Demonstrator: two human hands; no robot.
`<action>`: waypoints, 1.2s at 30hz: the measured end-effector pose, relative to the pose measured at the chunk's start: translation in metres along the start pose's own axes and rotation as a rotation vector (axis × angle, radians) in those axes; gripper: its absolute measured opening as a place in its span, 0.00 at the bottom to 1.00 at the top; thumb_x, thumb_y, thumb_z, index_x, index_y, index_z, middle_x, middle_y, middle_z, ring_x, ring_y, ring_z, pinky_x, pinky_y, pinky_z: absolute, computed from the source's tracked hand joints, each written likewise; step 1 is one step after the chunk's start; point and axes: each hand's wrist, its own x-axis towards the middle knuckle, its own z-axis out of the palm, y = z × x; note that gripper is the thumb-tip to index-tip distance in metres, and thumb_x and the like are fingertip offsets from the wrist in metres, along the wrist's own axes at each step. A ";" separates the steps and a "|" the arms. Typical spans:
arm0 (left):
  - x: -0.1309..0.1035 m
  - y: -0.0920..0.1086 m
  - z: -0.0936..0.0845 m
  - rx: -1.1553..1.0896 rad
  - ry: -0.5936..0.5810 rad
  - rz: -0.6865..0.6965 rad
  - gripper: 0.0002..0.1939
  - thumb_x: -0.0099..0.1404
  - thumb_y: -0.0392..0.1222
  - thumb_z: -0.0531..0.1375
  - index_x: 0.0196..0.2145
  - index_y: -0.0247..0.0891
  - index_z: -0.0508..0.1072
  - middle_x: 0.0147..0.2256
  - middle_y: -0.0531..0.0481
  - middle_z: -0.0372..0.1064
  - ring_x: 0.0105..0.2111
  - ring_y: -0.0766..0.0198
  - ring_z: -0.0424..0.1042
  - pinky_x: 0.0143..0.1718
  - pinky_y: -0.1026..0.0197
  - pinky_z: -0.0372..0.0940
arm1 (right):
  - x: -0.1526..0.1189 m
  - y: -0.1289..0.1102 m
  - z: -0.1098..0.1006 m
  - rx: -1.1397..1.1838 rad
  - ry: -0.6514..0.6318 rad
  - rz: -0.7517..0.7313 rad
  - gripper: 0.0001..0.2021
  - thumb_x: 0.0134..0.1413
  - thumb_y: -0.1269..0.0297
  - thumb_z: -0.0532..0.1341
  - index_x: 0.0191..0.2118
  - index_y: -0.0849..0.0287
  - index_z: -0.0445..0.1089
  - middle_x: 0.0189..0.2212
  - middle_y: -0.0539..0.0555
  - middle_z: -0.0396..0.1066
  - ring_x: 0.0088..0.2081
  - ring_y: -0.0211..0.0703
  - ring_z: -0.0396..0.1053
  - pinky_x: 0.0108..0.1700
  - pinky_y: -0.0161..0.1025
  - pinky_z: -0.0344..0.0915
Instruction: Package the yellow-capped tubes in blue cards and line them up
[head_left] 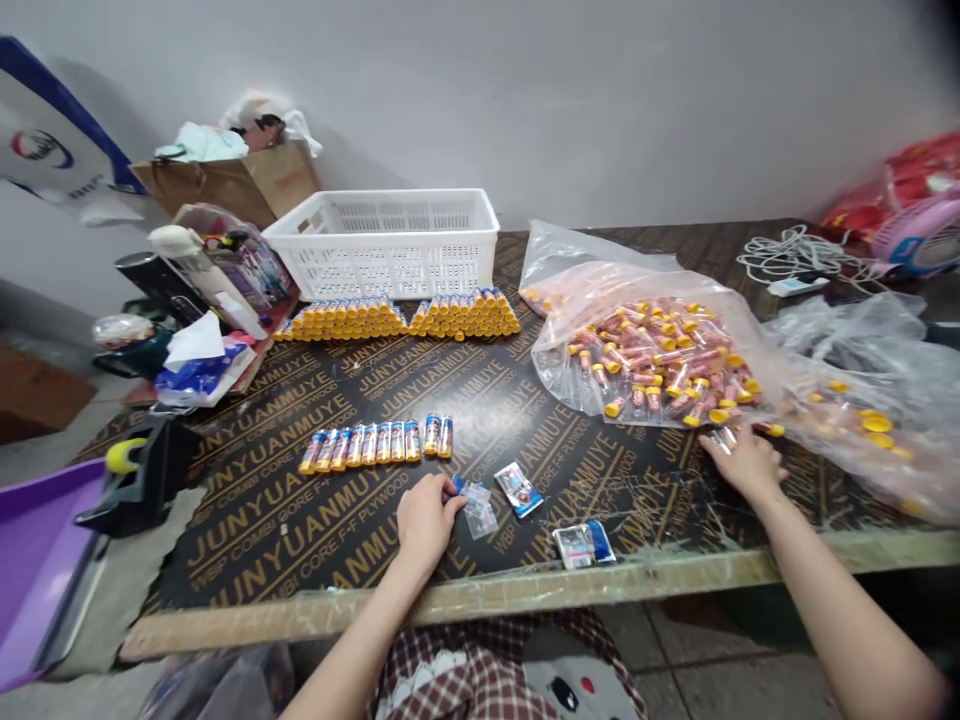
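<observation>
Left hand (429, 515) pinches film (480, 510) near roughly ten lined-up tubes (370, 446).

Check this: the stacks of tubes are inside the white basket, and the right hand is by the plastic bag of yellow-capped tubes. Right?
Not quite: the head view shows the stacks of tubes on the table in front of the white basket, not inside. The right hand is by the plastic bag of yellow-capped tubes.

I see moderately bright, diffuse indoor light, pale glare on the black plywood tabletop (506, 395), glints on the clear plastic wrapper (478, 512), wide-angle stretching toward my edges, pink fan (922, 238) soft, upper-right corner dark.
</observation>
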 end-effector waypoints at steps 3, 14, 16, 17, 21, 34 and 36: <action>-0.003 0.005 0.004 -0.023 -0.035 0.030 0.07 0.60 0.43 0.58 0.26 0.40 0.71 0.29 0.52 0.70 0.31 0.63 0.68 0.32 0.63 0.54 | -0.024 0.002 0.010 -0.050 -0.040 -0.080 0.26 0.53 0.53 0.56 0.54 0.65 0.62 0.46 0.75 0.62 0.46 0.67 0.63 0.39 0.58 0.59; 0.002 -0.007 -0.001 -0.057 -0.007 -0.038 0.08 0.59 0.45 0.56 0.26 0.41 0.70 0.28 0.50 0.69 0.32 0.58 0.69 0.30 0.62 0.54 | -0.134 -0.043 0.023 -0.006 -0.161 -0.538 0.26 0.56 0.57 0.53 0.61 0.49 0.53 0.57 0.60 0.59 0.56 0.53 0.58 0.51 0.51 0.58; 0.000 -0.008 0.000 -0.173 0.004 0.000 0.08 0.57 0.46 0.56 0.25 0.40 0.69 0.26 0.51 0.68 0.29 0.59 0.68 0.30 0.62 0.56 | -0.141 -0.049 0.019 0.010 -0.155 -0.564 0.27 0.55 0.58 0.55 0.60 0.48 0.54 0.57 0.61 0.59 0.56 0.54 0.57 0.51 0.52 0.57; -0.001 -0.009 0.001 -0.257 0.006 0.021 0.09 0.56 0.47 0.57 0.24 0.40 0.67 0.25 0.52 0.68 0.28 0.60 0.68 0.30 0.62 0.57 | -0.143 -0.052 0.016 0.018 -0.150 -0.574 0.27 0.53 0.58 0.56 0.60 0.49 0.55 0.57 0.61 0.58 0.56 0.54 0.57 0.51 0.52 0.57; -0.006 -0.008 0.006 -0.611 0.017 -0.011 0.13 0.48 0.46 0.62 0.29 0.40 0.65 0.22 0.55 0.68 0.23 0.63 0.67 0.28 0.63 0.60 | -0.150 -0.061 -0.002 0.048 -0.131 -0.600 0.25 0.48 0.60 0.61 0.55 0.54 0.63 0.52 0.62 0.63 0.52 0.56 0.60 0.49 0.51 0.57; -0.008 0.012 -0.003 -1.156 -0.134 -0.345 0.19 0.40 0.49 0.70 0.28 0.33 0.77 0.26 0.50 0.74 0.26 0.66 0.69 0.31 0.65 0.63 | -0.174 -0.073 -0.026 0.345 -0.210 -0.564 0.16 0.58 0.66 0.53 0.52 0.57 0.64 0.46 0.58 0.70 0.49 0.48 0.65 0.50 0.48 0.63; -0.007 0.020 -0.006 -1.272 -0.132 -0.426 0.21 0.34 0.48 0.72 0.26 0.33 0.77 0.25 0.50 0.74 0.25 0.68 0.68 0.30 0.66 0.63 | -0.177 -0.087 -0.031 0.517 -0.230 -0.516 0.15 0.59 0.63 0.53 0.50 0.56 0.66 0.49 0.57 0.68 0.54 0.49 0.62 0.55 0.49 0.60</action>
